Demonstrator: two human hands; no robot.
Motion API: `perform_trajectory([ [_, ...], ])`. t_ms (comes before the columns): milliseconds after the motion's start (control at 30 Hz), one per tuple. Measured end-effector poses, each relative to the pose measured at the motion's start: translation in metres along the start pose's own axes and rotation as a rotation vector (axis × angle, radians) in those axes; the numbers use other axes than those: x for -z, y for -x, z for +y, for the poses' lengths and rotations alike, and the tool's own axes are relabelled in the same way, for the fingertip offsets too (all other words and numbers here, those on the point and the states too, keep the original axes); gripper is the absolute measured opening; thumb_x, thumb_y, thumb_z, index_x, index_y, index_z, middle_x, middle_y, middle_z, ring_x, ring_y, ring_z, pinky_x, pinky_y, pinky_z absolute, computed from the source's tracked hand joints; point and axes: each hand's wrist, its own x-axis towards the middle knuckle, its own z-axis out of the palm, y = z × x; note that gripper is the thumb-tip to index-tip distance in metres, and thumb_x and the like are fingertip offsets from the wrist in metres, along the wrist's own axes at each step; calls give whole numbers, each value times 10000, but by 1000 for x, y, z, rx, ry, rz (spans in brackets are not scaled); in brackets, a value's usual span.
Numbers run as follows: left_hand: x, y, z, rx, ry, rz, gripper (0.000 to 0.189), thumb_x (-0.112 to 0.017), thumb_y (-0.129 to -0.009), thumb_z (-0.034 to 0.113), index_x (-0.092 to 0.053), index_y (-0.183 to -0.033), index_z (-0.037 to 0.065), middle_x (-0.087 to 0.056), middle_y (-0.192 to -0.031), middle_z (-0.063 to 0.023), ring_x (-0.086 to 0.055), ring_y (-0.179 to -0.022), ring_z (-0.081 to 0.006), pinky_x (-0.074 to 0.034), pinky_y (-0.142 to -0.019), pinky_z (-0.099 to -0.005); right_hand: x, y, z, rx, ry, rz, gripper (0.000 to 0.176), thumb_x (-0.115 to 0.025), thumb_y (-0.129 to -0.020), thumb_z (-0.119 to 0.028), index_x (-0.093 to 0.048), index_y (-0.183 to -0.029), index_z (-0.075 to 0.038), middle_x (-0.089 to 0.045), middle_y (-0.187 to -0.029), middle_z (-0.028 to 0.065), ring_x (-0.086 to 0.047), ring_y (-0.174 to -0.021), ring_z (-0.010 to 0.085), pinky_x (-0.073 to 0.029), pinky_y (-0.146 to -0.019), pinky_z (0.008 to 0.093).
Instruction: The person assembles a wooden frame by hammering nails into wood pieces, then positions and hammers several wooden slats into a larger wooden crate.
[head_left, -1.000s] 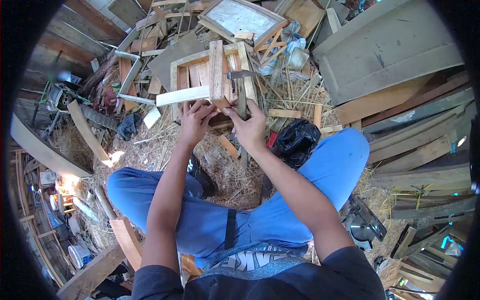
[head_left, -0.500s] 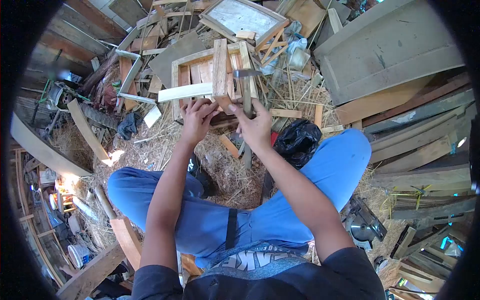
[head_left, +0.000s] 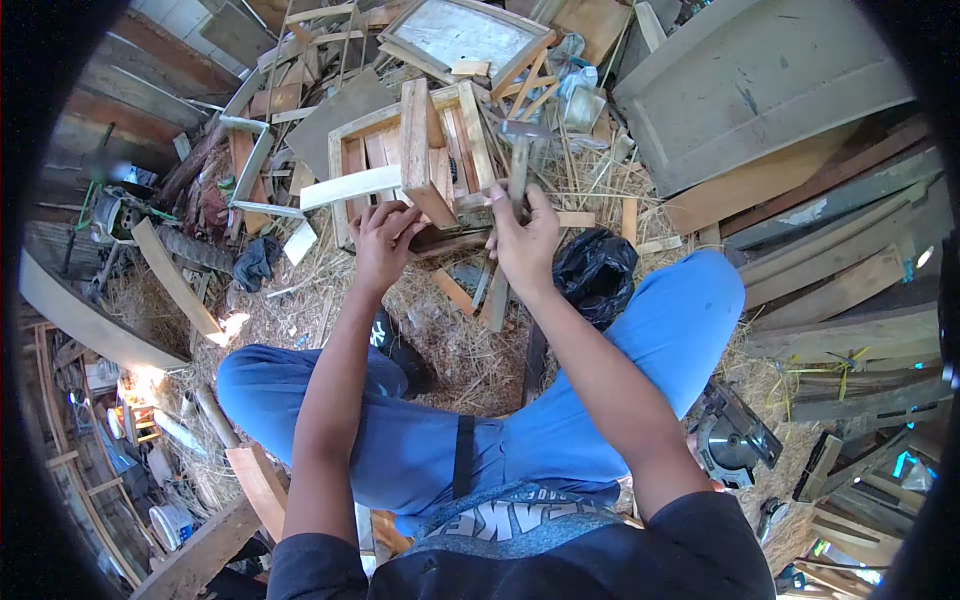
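The left hand [head_left: 385, 238] is curled shut on the lower end of a short wooden plank [head_left: 418, 140], brown and rough-sawn, which stands upright just above its fingers. Beside it, the right hand [head_left: 525, 245] grips a hammer [head_left: 518, 160]. The grey head rises above the knuckles, in front of a slatted wooden frame [head_left: 476, 140].

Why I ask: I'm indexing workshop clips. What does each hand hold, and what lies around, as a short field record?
left hand: fingers curled at the lower end of the slat
right hand: grips the hammer, head up
slat: tilted over the frame, crossing a pale strip
ground: straw and scrap boards
nearby: black bag by the right knee; circular saw further right
posture: seated, legs apart, blue trousers
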Motion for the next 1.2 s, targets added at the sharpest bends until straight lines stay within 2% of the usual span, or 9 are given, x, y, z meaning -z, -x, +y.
perform_trajectory([
  [167, 0, 0, 2, 3, 38, 23, 261, -746, -895, 202, -772, -1153, 170, -672, -1171, -19, -579, -1153, -272, -337, -1027, -529, -8, 8, 6, 5, 130, -93, 153, -737, -941, -88, -646, -1038, -12, -658, -756, 24, -562, -527, 86, -462, -470, 278],
  [200, 0, 0, 1, 10, 46, 8, 256, -744, -897, 203, -773, -1149, 169, -672, -1172, -20, -579, -1155, -272, -336, -1029, -526, -8, 8, 13, -52, 206, -162, 234, -745, -940, -105, -646, -1135, -22, -687, -799, 30, -592, -521, 75, -466, -439, 233],
  [300, 0, 0, -1, 14, 40, -9, 255, -746, -896, 210, -774, -1146, 168, -674, -1176, -22, -581, -1159, -272, -335, -1033, -522, -17, 10, 29, -28, 109, -196, 265, -750, -929, -77, -652, -1169, -22, -696, -819, 39, -624, -574, 74, -485, -457, 241],
  [367, 0, 1, 0, 14, 25, -9, 259, -749, -894, 215, -774, -1148, 168, -675, -1180, -23, -582, -1160, -271, -334, -1036, -521, -19, 9, 28, -116, 112, -224, 275, -757, -917, -50, -651, -1167, -4, -706, -837, 52, -676, -658, 100, -542, -536, 269],
  [433, -1, 2, 1, 32, 10, 3, 271, -754, -889, 217, -774, -1155, 171, -678, -1184, -25, -588, -1155, -265, -335, -1038, -515, -22, 3, 48, 254, 344, -130, 315, -795, -863, -88, -678, -1143, -7, -736, -907, 134, -722, -723, 222, -562, -649, 360],
  [533, 1, 1, 4, 21, 5, 14, 279, -756, -887, 212, -774, -1164, 175, -680, -1182, -24, -593, -1148, -259, -337, -1040, -509, -26, 2, 53, 106, 247, -140, 332, -804, -841, -91, -679, -1133, 2, -737, -917, 169, -729, -752, 261, -563, -725, 392],
  [967, 5, 1, 6, 41, 23, -6, 246, -764, -879, 198, -783, -1118, 143, -696, -1184, -43, -589, -1175, -270, -316, -1061, -500, -25, 9, 43, 120, 313, -125, 330, -813, -825, -78, -678, -1118, -5, -712, -866, 159, -732, -809, 271, -543, -750, 403],
  [1033, 4, 4, 3, 68, 8, -41, 220, -773, -870, 208, -788, -1079, 139, -704, -1157, -58, -587, -1182, -281, -316, -1058, -509, -23, 11, 47, 169, 270, -178, 236, -735, -925, -18, -632, -1136, 3, -740, -898, 96, -738, -780, 160, -587, -676, 298],
  [1200, 0, 5, -1, 64, 20, -38, 195, -784, -858, 223, -790, -1028, 127, -715, -1103, -73, -592, -1172, -297, -307, -1063, -512, -11, 21, 21, -42, 2, -134, 274, -685, -960, 2, -573, -1210, -7, -717, -874, 80, -715, -698, 149, -588, -567, 277],
])
